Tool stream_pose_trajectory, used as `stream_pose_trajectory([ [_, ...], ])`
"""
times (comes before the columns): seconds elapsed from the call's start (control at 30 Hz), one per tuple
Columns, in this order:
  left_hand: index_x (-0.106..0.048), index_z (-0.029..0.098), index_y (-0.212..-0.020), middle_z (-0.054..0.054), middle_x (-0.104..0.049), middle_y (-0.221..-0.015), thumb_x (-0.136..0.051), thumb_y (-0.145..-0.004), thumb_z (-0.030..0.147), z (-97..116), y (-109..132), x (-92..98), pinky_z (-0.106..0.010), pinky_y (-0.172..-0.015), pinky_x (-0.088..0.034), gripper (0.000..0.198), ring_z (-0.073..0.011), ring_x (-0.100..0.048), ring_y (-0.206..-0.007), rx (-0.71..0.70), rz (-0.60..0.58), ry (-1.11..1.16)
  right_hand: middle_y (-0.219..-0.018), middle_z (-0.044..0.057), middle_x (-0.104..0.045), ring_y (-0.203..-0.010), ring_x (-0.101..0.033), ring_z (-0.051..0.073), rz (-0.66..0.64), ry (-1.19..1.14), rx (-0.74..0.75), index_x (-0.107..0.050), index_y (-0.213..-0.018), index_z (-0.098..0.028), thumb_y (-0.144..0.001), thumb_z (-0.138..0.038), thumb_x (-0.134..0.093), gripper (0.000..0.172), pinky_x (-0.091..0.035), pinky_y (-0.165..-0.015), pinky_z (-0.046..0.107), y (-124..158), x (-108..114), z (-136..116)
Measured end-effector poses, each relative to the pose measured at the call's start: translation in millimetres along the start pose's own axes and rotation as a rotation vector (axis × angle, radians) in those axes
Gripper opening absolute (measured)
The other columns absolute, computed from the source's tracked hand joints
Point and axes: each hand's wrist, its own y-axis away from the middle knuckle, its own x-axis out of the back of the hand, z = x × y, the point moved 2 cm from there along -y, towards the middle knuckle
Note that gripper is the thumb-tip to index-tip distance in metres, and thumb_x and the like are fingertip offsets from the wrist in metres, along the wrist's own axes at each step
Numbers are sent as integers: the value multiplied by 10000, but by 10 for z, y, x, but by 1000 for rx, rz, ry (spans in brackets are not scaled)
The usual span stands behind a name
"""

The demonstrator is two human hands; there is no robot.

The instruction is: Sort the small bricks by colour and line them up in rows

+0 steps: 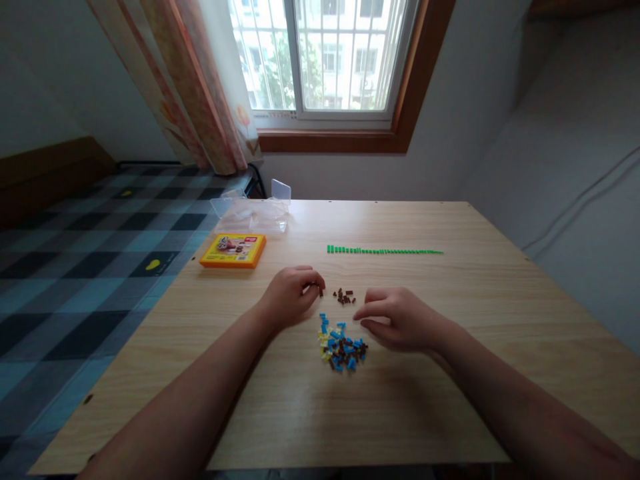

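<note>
Beige table (500, 280), bearing small bricks (345, 348), faces a window (345, 60).

Two piles and a row on a table (440, 413), right of a bed (125, 223).
The small pile (343, 298) lies between the left hand (295, 293) and right hand (397, 318), with the big pile (345, 350) before it; the row (383, 252) runs left to right behind the right hand. A box (233, 251) lies near the table's left edge, behind the left hand, and a tray (253, 215) sits behind the box. Beyond the table is the window (345, 57), a curtain (185, 87) at its left.
</note>
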Motion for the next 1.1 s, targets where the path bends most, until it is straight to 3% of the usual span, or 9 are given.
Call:
stream_pose_trajectory([
  [0.07,-735,188,-816,-5,-660,-723,-545,-798,74,62,4,11,-236,-602,-404,222,-116,-553,-624,-21,-55,-4,-817,19,-656,-701,-580,119,-72,-46,35,-741,-865,-209,-893,-248,-642,110,-385,-645,243,3,-9,-58],
  [0.17,-732,201,-867,-4,-692,-777,-586,-828,137,194,10,21,-242,-623,-419,164,-121,-583,-652,-75,-163,-24,-766,-1,-634,-649,-543,105,-137,-48,33,-681,-754,-193,-859,-279,-689,137,-348,-607,240,5,-40,-94],
  [0.3,-711,211,-814,1,-694,-796,-661,-832,257,360,15,7,-248,-620,-409,69,-136,-613,-689,-141,-346,-102,-733,-12,-605,-615,-493,93,-117,-23,-8,-609,-713,-178,-869,-299,-681,210,-300,-578,236,-15,-66,-86],
  [0.4,-673,201,-735,5,-664,-729,-703,-807,311,419,14,-6,-258,-570,-361,134,-139,-589,-644,-153,-429,-171,-724,-13,-600,-611,-478,94,-95,-5,-27,-567,-697,-175,-869,-314,-676,247,-271,-567,238,-33,-77,-89],
  [0.67,-638,195,-697,-7,-665,-725,-708,-803,301,496,-1,-83,-265,-548,-318,165,-149,-574,-627,-151,-515,-251,-723,-8,-588,-626,-463,102,-105,54,-48,-527,-663,-173,-857,-280,-664,260,-255,-576,245,-53,-100,-89],
  [0.83,-643,196,-714,-18,-678,-759,-696,-833,328,514,-7,-150,-268,-565,-340,186,-156,-579,-640,-165,-524,-294,-724,-3,-589,-618,-449,105,-29,94,-72,-573,-693,-171,-870,-264,-642,213,-253,-574,252,-42,-81,-43],
  [1.1,-624,192,-676,-4,-655,-716,-704,-807,281,464,-6,-85,-278,-549,-326,177,-148,-567,-618,-158,-492,-279,-751,0,-608,-631,-522,109,-117,-66,102,-757,-894,-222,-870,-205,-612,148,-330,-592,239,-30,-94,-112],
])
